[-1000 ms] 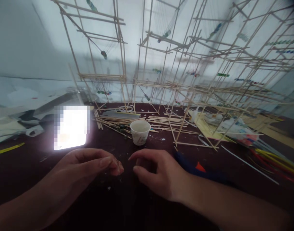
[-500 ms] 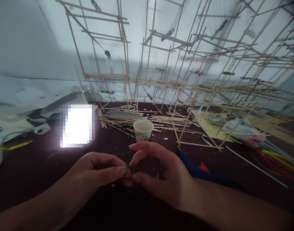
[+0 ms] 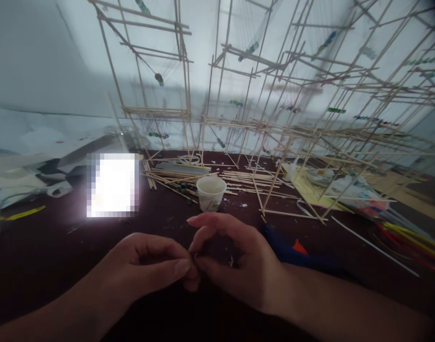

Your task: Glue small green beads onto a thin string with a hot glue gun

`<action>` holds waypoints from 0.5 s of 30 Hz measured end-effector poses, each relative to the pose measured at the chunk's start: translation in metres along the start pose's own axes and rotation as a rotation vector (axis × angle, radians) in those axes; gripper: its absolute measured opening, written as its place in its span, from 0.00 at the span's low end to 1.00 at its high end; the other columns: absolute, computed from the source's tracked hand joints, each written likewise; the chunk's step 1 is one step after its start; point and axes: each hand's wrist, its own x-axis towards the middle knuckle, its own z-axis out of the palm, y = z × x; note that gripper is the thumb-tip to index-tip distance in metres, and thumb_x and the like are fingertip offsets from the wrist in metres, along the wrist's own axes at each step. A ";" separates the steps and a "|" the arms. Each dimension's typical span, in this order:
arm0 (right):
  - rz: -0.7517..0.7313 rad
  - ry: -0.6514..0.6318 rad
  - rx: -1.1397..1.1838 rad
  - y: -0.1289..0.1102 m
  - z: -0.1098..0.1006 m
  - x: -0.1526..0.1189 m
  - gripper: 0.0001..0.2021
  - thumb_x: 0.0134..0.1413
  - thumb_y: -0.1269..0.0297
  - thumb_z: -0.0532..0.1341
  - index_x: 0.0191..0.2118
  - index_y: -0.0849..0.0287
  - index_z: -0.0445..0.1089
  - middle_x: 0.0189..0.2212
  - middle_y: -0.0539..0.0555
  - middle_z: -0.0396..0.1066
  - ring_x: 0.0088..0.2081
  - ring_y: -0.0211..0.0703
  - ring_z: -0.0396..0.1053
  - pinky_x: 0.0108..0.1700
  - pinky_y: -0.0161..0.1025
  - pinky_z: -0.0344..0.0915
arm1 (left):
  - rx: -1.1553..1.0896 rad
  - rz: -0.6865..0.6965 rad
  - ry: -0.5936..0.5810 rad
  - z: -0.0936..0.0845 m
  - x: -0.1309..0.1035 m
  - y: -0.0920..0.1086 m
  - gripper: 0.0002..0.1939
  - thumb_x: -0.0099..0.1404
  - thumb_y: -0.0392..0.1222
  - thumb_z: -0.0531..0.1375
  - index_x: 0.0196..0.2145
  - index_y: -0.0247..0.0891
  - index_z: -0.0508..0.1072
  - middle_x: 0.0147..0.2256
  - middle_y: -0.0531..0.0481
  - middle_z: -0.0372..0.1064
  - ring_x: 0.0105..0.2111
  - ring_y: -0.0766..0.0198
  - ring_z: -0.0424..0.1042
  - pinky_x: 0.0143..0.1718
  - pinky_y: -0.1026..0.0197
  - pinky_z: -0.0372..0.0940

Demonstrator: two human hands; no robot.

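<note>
The left hand (image 3: 146,266) and right hand (image 3: 246,261) meet low over the dark tabletop (image 3: 174,223), their fingertips (image 3: 182,267) touching or nearly so. The left grip is pinched together, thumb laid along the forefinger; whether anything thin lies in it I cannot tell. The right grip is curled, forefinger arched above, and its lower tips are too hidden to judge. Whatever they handle would be right where the tips meet (too small to make out). The cup (image 3: 210,192) stands upright just beyond the right hand, sticks (image 3: 255,179) lying to both sides of it, and frames (image 3: 156,111) hung with beads (image 3: 158,136) rise farther back.

For such close fingertip handling, it seems best to let the left pinch be the steady side and move only the right. Keep the arched forefinger from shading the spot, and press lightly. Knocking the cup with the right knuckles, or losing something tiny among the scraps (image 3: 244,205), looks the likeliest slip.
</note>
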 end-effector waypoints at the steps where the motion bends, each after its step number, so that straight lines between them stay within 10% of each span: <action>1: -0.003 0.000 -0.015 0.000 0.000 0.000 0.22 0.59 0.75 0.67 0.57 0.54 0.73 0.38 0.48 0.79 0.39 0.38 0.80 0.47 0.37 0.77 | 0.008 0.003 -0.001 0.001 -0.001 0.002 0.16 0.69 0.59 0.69 0.31 0.48 0.86 0.29 0.55 0.79 0.33 0.63 0.76 0.42 0.65 0.71; 15: -0.015 -0.044 -0.002 -0.005 -0.002 -0.004 0.24 0.57 0.80 0.66 0.58 0.58 0.73 0.39 0.49 0.79 0.40 0.35 0.81 0.48 0.31 0.77 | 0.049 0.103 0.150 0.017 -0.013 0.019 0.16 0.69 0.54 0.66 0.30 0.41 0.82 0.33 0.50 0.79 0.36 0.59 0.74 0.37 0.62 0.66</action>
